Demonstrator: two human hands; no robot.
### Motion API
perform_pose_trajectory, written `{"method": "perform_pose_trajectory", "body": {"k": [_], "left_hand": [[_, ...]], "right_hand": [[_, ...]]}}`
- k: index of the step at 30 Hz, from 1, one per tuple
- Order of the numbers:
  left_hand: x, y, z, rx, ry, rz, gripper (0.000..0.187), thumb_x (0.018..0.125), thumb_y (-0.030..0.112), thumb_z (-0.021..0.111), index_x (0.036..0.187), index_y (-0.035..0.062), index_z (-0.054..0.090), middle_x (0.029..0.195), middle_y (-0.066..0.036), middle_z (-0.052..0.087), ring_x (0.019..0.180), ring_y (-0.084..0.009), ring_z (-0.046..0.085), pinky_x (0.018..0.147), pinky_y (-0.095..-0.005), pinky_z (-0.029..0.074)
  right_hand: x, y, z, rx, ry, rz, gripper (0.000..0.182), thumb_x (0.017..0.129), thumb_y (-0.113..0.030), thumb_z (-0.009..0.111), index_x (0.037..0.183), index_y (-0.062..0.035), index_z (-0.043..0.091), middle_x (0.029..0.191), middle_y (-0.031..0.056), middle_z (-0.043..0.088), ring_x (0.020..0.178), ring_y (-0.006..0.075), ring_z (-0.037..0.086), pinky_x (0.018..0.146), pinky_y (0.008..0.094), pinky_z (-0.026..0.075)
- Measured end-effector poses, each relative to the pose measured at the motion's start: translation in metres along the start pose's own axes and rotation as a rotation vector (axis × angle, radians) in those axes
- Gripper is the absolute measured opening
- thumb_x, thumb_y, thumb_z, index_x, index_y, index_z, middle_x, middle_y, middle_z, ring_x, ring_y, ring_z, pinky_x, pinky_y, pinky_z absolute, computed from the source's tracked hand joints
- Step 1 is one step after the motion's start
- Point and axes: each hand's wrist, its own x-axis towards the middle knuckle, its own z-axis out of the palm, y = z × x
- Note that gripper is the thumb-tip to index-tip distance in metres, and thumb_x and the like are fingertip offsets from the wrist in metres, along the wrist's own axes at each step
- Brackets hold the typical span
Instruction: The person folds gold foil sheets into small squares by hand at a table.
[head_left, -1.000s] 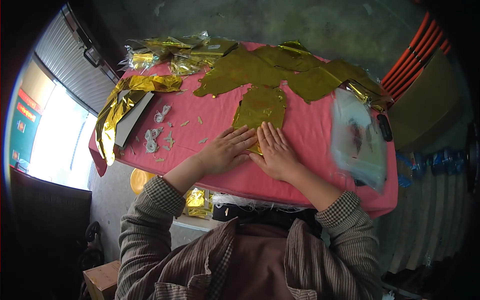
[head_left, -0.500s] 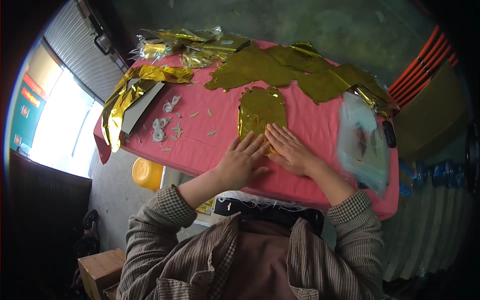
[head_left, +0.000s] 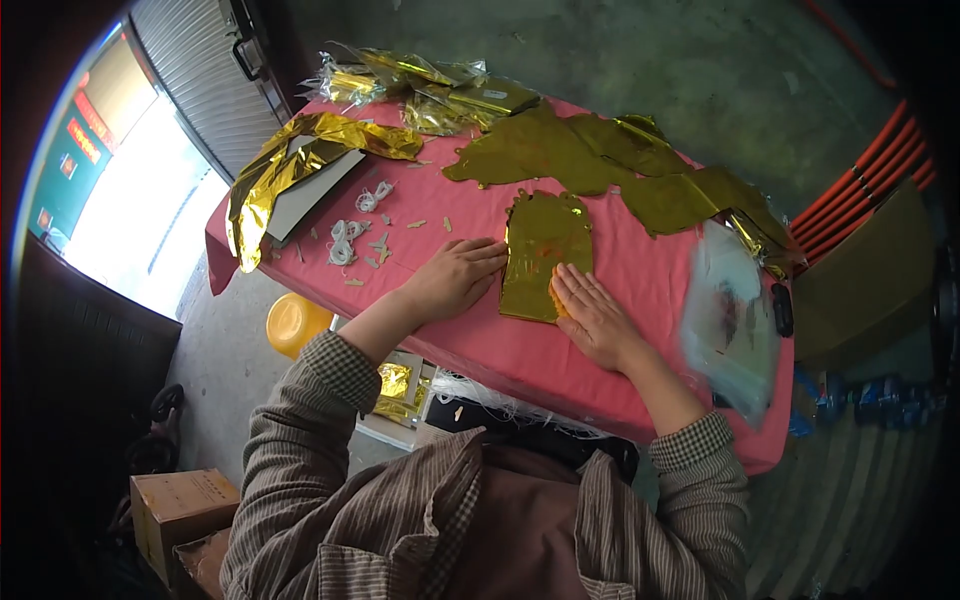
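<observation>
A folded gold foil balloon (head_left: 545, 255) lies flat on the pink tablecloth (head_left: 640, 330), its far end scalloped with small tabs. My left hand (head_left: 455, 278) rests beside it, fingers stretched out, the tips at its left edge. Over its lower right edge lies my right hand (head_left: 598, 318), palm down with the fingers extended. Orange shows along the edge of that hand, against the foil. Neither hand grips anything. More gold foil balloons (head_left: 530, 145) are spread flat beyond this one.
Coiled white strings (head_left: 345, 240) and small pale tabs lie on the left, near a board (head_left: 315, 195) draped with gold foil (head_left: 260, 190). Packaged foil (head_left: 440, 95) fills the far left corner. Clear plastic bags (head_left: 735, 320) and a black object (head_left: 782, 310) lie at right.
My left hand has moved off the balloon's near end to its left edge. My right hand has shifted to the lower right edge, uncovering more foil. The view has turned slightly.
</observation>
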Motion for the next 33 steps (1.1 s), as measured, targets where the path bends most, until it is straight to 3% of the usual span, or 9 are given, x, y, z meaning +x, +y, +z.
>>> {"method": "perform_pose_trajectory", "body": {"k": [6, 9, 12, 15, 17, 20, 24, 26, 33], "left_hand": [[0.009, -0.002, 0.003, 0.017, 0.032, 0.100, 0.034, 0.085, 0.015, 0.050, 0.116, 0.0026, 0.054, 0.123, -0.012, 0.053, 0.118, -0.0287, 0.045, 0.098, -0.0408, 0.035], [0.014, -0.001, 0.002, -0.017, 0.004, 0.117, 0.033, 0.084, 0.017, 0.052, 0.114, 0.0028, 0.054, 0.120, -0.012, 0.055, 0.117, -0.0288, 0.046, 0.098, -0.0409, 0.036], [0.020, -0.009, 0.004, -0.177, -0.006, 0.015, 0.033, 0.083, 0.017, 0.052, 0.113, 0.0021, 0.052, 0.113, -0.013, 0.058, 0.114, -0.0288, 0.048, 0.097, -0.0406, 0.035], [0.027, -0.012, 0.005, -0.490, 0.018, -0.130, 0.033, 0.080, 0.014, 0.054, 0.111, 0.0015, 0.048, 0.103, -0.013, 0.062, 0.102, -0.0285, 0.056, 0.089, -0.0384, 0.042], [0.035, -0.001, 0.007, -0.625, 0.134, -0.372, 0.036, 0.076, 0.010, 0.058, 0.108, 0.0009, 0.045, 0.089, -0.012, 0.063, 0.085, -0.0273, 0.061, 0.075, -0.0349, 0.047], [0.043, -0.002, 0.018, -0.490, 0.180, -0.377, 0.043, 0.071, 0.009, 0.065, 0.108, 0.0008, 0.045, 0.081, -0.011, 0.062, 0.074, -0.0257, 0.061, 0.066, -0.0332, 0.048], [0.048, -0.003, 0.025, -0.456, 0.188, -0.436, 0.049, 0.068, 0.010, 0.068, 0.111, 0.0016, 0.045, 0.078, -0.011, 0.060, 0.074, -0.0254, 0.061, 0.067, -0.0347, 0.048], [0.049, -0.001, 0.025, -0.374, 0.234, -0.428, 0.052, 0.072, 0.007, 0.066, 0.119, 0.0010, 0.043, 0.076, -0.008, 0.060, 0.071, -0.0188, 0.060, 0.067, -0.0302, 0.048], [0.063, -0.001, 0.018, -0.312, 0.103, -0.551, 0.055, 0.068, 0.014, 0.070, 0.116, 0.0036, 0.046, 0.076, -0.010, 0.062, 0.074, -0.0261, 0.062, 0.067, -0.0367, 0.049]], "right_hand": [[0.000, -0.002, -0.001, 0.007, 0.008, -0.003, 0.057, 0.094, -0.034, 0.035, 0.140, -0.0021, 0.023, 0.148, 0.0135, 0.019, 0.138, 0.0249, 0.015, 0.113, 0.0385, 0.010], [0.000, -0.003, -0.003, -0.006, 0.014, -0.004, 0.064, 0.094, -0.043, 0.034, 0.140, -0.0004, 0.023, 0.147, 0.0152, 0.021, 0.137, 0.0258, 0.017, 0.112, 0.0373, 0.012], [0.001, -0.003, -0.002, -0.012, 0.007, 0.004, 0.065, 0.093, -0.045, 0.033, 0.140, -0.0002, 0.023, 0.147, 0.0156, 0.020, 0.137, 0.0257, 0.016, 0.112, 0.0372, 0.012], [0.000, -0.003, -0.001, -0.002, -0.004, 0.010, 0.064, 0.093, -0.043, 0.034, 0.140, -0.0013, 0.022, 0.148, 0.0150, 0.019, 0.138, 0.0261, 0.014, 0.113, 0.0385, 0.009], [0.001, -0.002, 0.000, -0.020, -0.010, 0.008, 0.066, 0.093, -0.044, 0.035, 0.141, -0.0006, 0.021, 0.148, 0.0154, 0.018, 0.138, 0.0264, 0.014, 0.113, 0.0385, 0.009], [0.000, -0.001, 0.000, -0.049, -0.013, 0.005, 0.068, 0.092, -0.046, 0.034, 0.141, -0.0004, 0.019, 0.148, 0.0159, 0.017, 0.138, 0.0265, 0.013, 0.113, 0.0382, 0.008], [0.000, -0.002, 0.001, -0.055, -0.014, 0.014, 0.070, 0.092, -0.047, 0.034, 0.141, 0.0001, 0.018, 0.148, 0.0163, 0.016, 0.138, 0.0265, 0.012, 0.113, 0.0381, 0.008], [-0.001, -0.003, 0.000, -0.076, -0.015, 0.013, 0.071, 0.092, -0.049, 0.034, 0.141, 0.0003, 0.017, 0.148, 0.0163, 0.015, 0.139, 0.0265, 0.011, 0.113, 0.0380, 0.007], [-0.002, -0.004, 0.003, -0.104, -0.006, 0.043, 0.073, 0.091, -0.050, 0.034, 0.141, 0.0003, 0.016, 0.148, 0.0167, 0.015, 0.139, 0.0267, 0.011, 0.113, 0.0382, 0.008]]}}
